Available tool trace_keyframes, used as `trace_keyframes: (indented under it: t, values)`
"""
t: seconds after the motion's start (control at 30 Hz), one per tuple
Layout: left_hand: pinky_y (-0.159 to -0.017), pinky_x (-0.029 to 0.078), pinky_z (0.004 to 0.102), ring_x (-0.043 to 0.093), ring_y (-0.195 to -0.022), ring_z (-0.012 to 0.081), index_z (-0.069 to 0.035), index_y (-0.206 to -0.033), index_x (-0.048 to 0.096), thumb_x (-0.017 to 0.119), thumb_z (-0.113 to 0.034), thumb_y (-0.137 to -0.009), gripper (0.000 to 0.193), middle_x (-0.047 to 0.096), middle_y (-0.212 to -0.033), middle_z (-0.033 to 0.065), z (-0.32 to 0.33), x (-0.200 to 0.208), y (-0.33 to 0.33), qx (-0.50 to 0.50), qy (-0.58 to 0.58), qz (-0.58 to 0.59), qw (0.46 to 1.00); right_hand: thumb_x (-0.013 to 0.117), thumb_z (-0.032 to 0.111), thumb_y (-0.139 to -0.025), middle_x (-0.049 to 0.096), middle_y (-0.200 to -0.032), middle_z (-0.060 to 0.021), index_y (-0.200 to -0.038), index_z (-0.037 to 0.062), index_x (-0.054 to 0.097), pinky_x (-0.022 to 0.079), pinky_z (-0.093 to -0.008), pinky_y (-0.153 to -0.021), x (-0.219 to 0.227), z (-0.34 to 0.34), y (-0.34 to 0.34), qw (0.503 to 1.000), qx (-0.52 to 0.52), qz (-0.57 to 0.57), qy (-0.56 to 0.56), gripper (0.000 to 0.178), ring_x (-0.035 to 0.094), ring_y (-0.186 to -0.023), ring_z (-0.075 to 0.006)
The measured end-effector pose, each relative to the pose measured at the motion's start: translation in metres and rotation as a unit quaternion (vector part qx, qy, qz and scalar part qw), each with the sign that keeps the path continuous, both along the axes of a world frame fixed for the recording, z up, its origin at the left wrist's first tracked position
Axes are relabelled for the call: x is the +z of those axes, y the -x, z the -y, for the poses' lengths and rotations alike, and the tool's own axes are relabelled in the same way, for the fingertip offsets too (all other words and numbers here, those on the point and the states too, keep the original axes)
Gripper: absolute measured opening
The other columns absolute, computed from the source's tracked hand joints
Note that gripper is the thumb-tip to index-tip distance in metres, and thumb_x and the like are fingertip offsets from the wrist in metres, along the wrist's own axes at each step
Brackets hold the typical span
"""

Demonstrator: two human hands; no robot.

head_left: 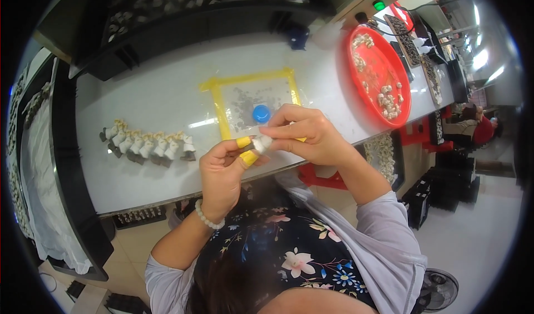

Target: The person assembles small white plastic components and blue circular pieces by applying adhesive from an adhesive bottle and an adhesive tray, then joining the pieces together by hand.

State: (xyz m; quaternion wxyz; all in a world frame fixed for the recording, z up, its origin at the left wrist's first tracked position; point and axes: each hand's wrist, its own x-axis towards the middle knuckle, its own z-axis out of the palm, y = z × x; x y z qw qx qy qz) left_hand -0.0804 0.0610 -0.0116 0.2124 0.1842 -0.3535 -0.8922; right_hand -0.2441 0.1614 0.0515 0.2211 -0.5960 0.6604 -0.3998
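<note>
My left hand, with yellow wraps on its thumb and a finger, pinches a small white and dark figurine piece above the table's near edge. My right hand has its thumb and fingertips closed on the same piece from the other side. The fingers cover much of it. Just beyond the hands, a blue round cap sits within a yellow tape frame on the white table. To the left, several small white figurines with dark bases and yellowish tops stand in a curved row.
A red oval tray with cream-coloured small pieces lies at the right. Dark trays of parts show below the table's right edge. A black-edged rack borders the left side. A dark shelf overhangs the back. Another person is far right.
</note>
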Motion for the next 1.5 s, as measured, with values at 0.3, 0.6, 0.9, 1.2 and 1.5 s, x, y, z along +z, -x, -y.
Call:
trace_keyframes:
  t: [0.3, 0.6, 0.9, 1.2, 1.5]
  values:
    - [-0.076, 0.054, 0.0304, 0.065, -0.084, 0.0218, 0.004, -0.101, 0.059, 0.062, 0.001, -0.084, 0.017, 0.065, -0.097, 0.0124, -0.003, 0.011, -0.012, -0.019, 0.046, 0.059, 0.997, 0.071, 0.0, -0.071, 0.062, -0.09, -0.0097, -0.103, 0.001, 0.068, 0.046, -0.0276, -0.067, -0.007, -0.011, -0.003, 0.999, 0.004, 0.036, -0.036, 0.032, 0.06, -0.079, -0.0203]
    - [-0.079, 0.042, 0.0377, 0.049, -0.091, 0.0298, -0.001, -0.089, 0.062, 0.07, 0.004, -0.064, 0.027, 0.06, -0.096, 0.0102, 0.026, 0.012, -0.036, 0.206, 0.763, 0.18, 0.586, 0.069, -0.002, -0.071, 0.061, -0.094, -0.0105, -0.111, 0.0023, 0.064, 0.047, -0.0291, -0.074, -0.022, -0.036, 0.004, 0.995, -0.092, 0.026, 0.017, 0.04, 0.059, -0.083, -0.0201]
    - [-0.083, 0.039, 0.0399, 0.045, -0.095, 0.031, 0.001, -0.093, 0.057, 0.074, -0.004, -0.06, 0.037, 0.051, -0.104, 0.0141, 0.035, 0.009, -0.054, 0.207, 0.761, 0.247, 0.563, 0.064, -0.002, -0.075, 0.061, -0.093, -0.0102, -0.11, 0.0046, 0.064, 0.047, -0.0289, -0.071, -0.034, -0.056, 0.007, 0.986, -0.162, -0.011, 0.027, 0.035, 0.059, -0.082, -0.0223]
    - [-0.088, 0.035, 0.046, 0.041, -0.103, 0.0336, -0.002, -0.09, 0.059, 0.074, -0.023, -0.064, 0.037, 0.051, -0.106, 0.014, 0.032, 0.025, -0.036, 0.197, 0.77, 0.312, 0.521, 0.064, -0.002, -0.075, 0.061, -0.092, -0.0099, -0.108, 0.004, 0.065, 0.047, -0.0279, -0.069, -0.04, -0.06, 0.009, 0.981, -0.193, 0.008, 0.021, 0.033, 0.059, -0.082, -0.0211]
    - [-0.088, 0.036, 0.0442, 0.045, -0.101, 0.0341, 0.001, -0.088, 0.058, 0.07, -0.006, -0.061, 0.031, 0.057, -0.104, 0.0134, 0.032, 0.022, -0.051, 0.143, 0.813, 0.299, 0.479, 0.067, -0.001, -0.075, 0.061, -0.091, -0.0111, -0.105, 0.0016, 0.065, 0.048, -0.028, -0.071, -0.018, -0.077, 0.034, 0.968, -0.238, -0.077, 0.02, 0.03, 0.06, -0.081, -0.0199]
